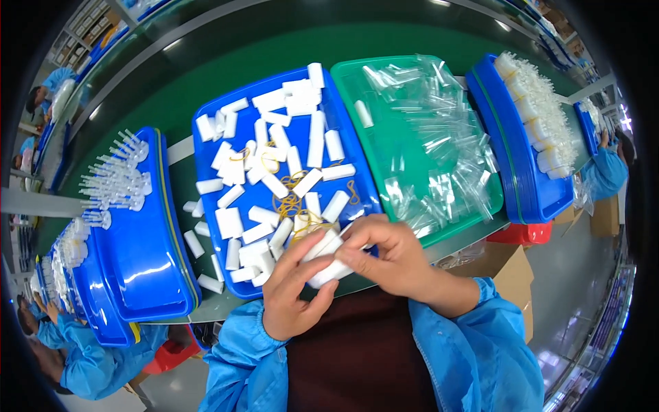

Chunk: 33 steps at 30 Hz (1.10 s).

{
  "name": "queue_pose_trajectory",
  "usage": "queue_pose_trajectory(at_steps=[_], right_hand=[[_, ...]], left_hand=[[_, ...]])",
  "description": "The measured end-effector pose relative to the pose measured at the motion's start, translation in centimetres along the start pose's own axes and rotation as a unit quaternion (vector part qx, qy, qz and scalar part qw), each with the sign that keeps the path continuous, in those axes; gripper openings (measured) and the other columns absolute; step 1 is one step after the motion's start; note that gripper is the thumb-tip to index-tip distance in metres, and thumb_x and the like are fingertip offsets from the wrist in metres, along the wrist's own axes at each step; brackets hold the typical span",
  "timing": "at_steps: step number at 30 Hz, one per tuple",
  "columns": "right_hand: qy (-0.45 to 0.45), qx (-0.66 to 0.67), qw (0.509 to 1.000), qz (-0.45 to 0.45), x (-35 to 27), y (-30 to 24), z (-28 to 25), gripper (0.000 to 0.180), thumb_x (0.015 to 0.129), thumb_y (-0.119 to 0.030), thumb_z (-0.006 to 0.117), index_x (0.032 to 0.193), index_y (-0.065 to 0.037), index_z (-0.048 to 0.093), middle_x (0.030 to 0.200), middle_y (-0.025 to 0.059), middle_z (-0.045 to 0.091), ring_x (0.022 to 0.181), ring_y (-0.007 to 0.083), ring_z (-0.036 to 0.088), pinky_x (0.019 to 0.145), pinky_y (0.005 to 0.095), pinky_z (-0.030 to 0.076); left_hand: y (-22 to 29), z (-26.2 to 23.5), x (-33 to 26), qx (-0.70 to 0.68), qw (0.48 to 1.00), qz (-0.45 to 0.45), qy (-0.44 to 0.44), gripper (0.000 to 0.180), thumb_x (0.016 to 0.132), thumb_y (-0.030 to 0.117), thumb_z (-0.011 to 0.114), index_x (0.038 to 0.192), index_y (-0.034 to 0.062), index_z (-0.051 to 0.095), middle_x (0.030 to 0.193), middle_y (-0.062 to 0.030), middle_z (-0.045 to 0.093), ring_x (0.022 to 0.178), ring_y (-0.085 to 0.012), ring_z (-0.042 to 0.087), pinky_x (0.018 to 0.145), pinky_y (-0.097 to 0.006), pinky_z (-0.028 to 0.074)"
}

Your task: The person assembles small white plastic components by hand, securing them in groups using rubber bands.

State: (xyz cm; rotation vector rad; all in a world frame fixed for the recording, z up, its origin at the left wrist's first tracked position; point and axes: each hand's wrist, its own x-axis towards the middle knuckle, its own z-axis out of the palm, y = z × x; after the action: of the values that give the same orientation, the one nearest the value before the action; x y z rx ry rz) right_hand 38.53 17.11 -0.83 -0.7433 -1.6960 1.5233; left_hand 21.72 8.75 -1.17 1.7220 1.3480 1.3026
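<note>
Close in front of my body, a small bundle of white block-like pieces (pixel 331 273) is held between both hands. My left hand (pixel 294 292) grips it from the left, fingers over the top and thumb underneath. From the right, my right hand (pixel 388 257) pinches it with bent fingers and thumb. Just beyond is a blue tray (pixel 357 154) with many loose white pieces (pixel 274 184) like those in my hands. Tangled yellow rubber bands (pixel 288 206) lie among them. Whether a band is around the held bundle is hidden by my fingers.
A green tray (pixel 405 154) of clear plastic tubes (pixel 446 123) adjoins on the right. Beyond it, stacked blue trays (pixel 511 175) carry bundled white pieces (pixel 542 130). On the left, another blue tray (pixel 147 254) bears clear plunger-like parts (pixel 113 175). Co-workers in blue sleeves sit on both sides.
</note>
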Motion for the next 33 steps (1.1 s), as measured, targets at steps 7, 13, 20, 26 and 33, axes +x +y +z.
queue_pose_trajectory(at_steps=[7, 13, 20, 26, 33], right_hand=[[-0.036, -0.125, 0.990, -0.057, -0.8, -0.4, -0.5, 0.015, 0.079, -0.018, 0.070, 0.090, -0.010, 0.063, 0.084, 0.0015, 0.065, 0.077, 0.0187, 0.063, 0.077, 0.0329, 0.039], [-0.018, -0.330, 0.937, -0.109, 0.3, -2.2, -5.6, 0.036, 0.073, -0.023, 0.075, 0.104, -0.010, 0.063, 0.091, 0.0049, 0.066, 0.087, 0.0235, 0.061, 0.079, 0.0355, 0.038], [0.033, -0.578, 0.815, -0.020, 1.2, -0.8, -8.8, 0.031, 0.074, -0.021, 0.068, 0.101, -0.010, 0.061, 0.089, 0.0082, 0.065, 0.084, 0.0266, 0.059, 0.080, 0.0390, 0.038], [0.063, -0.585, 0.808, -0.030, 2.0, 0.7, -9.1, 0.020, 0.074, -0.011, 0.063, 0.094, -0.008, 0.063, 0.084, 0.0089, 0.062, 0.079, 0.0274, 0.059, 0.075, 0.0391, 0.041], [0.099, -0.283, 0.954, -0.028, 2.1, -2.0, -6.5, 0.027, 0.076, 0.006, 0.066, 0.100, -0.003, 0.062, 0.096, 0.0068, 0.056, 0.069, 0.0092, 0.057, 0.062, 0.0229, 0.045]], left_hand=[[-0.4, 1.2, 0.5, 0.070, 0.997, 0.027, 0.015, 0.036, 0.065, -0.005, 0.069, 0.098, 0.0026, 0.057, 0.129, -0.0244, 0.044, 0.116, -0.0391, 0.050, 0.095, -0.042, 0.044], [-0.5, 0.8, 0.6, 0.024, 0.999, -0.025, 0.013, 0.034, 0.066, -0.006, 0.066, 0.096, 0.0035, 0.055, 0.127, -0.0238, 0.045, 0.115, -0.0371, 0.051, 0.094, -0.041, 0.043], [-0.8, 0.8, 0.3, -0.074, 0.995, -0.052, 0.033, 0.035, 0.070, -0.009, 0.062, 0.099, 0.0049, 0.050, 0.131, -0.0216, 0.040, 0.120, -0.0328, 0.045, 0.100, -0.039, 0.036], [-0.1, 0.0, 0.3, -0.074, 0.992, -0.090, 0.043, 0.029, 0.074, -0.007, 0.061, 0.100, 0.0031, 0.054, 0.131, -0.0199, 0.041, 0.121, -0.0308, 0.044, 0.101, -0.038, 0.035], [-0.3, -0.4, 0.5, -0.111, 0.984, -0.119, 0.070, 0.026, 0.080, 0.000, 0.062, 0.106, 0.0028, 0.058, 0.135, -0.0175, 0.038, 0.123, -0.0298, 0.041, 0.102, -0.038, 0.033]])
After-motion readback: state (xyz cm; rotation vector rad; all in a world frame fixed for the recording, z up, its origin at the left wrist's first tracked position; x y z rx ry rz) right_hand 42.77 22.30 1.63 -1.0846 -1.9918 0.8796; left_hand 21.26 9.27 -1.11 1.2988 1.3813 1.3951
